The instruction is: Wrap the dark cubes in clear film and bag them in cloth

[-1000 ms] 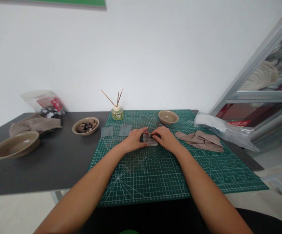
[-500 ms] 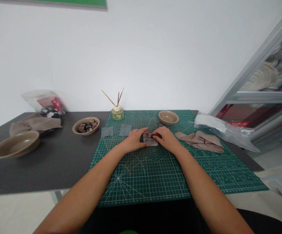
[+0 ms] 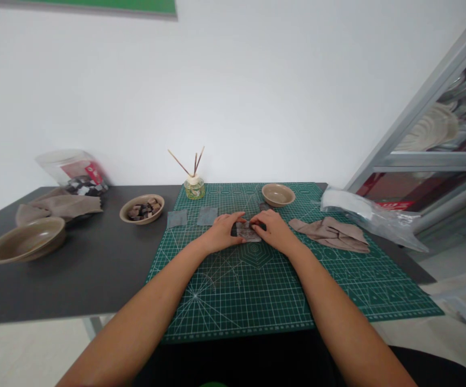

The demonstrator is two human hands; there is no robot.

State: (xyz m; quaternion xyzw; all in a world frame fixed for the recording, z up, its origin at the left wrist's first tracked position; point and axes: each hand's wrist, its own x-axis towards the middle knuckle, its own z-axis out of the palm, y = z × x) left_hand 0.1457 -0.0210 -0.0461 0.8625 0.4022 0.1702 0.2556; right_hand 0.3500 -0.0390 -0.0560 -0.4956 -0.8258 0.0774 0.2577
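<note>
A mottled grey-brown square piece (image 3: pixel 250 234) lies on the green cutting mat (image 3: pixel 233 301). My left hand (image 3: pixel 225 231) is curved around its left side, thumb at the near edge and forefinger at the far edge, steadying it. Over its right side, my right hand (image 3: pixel 272 228) has thumb and fingertips pinched together at the surface; what is between them is too small to make out. Two flat grey squares, a left one (image 3: pixel 177 219) and a right one (image 3: pixel 207 216), lie to the left. A dark piece (image 3: pixel 264 206) sits behind my right hand, partly hidden by a small bowl (image 3: pixel 278 195).
On the left stand a bowl of small brown blocks (image 3: pixel 142 209), a larger bowl (image 3: pixel 25 242), a brown cloth (image 3: pixel 61 206) and a tipped clear jar (image 3: pixel 69 164). A reed diffuser (image 3: pixel 194 187) stands by the wall. Rightward are a crumpled cloth (image 3: pixel 333 234) and a plastic bag (image 3: pixel 373 215).
My right fingertips have shifted very slightly over the square piece. My left hand and the other objects keep their places.
</note>
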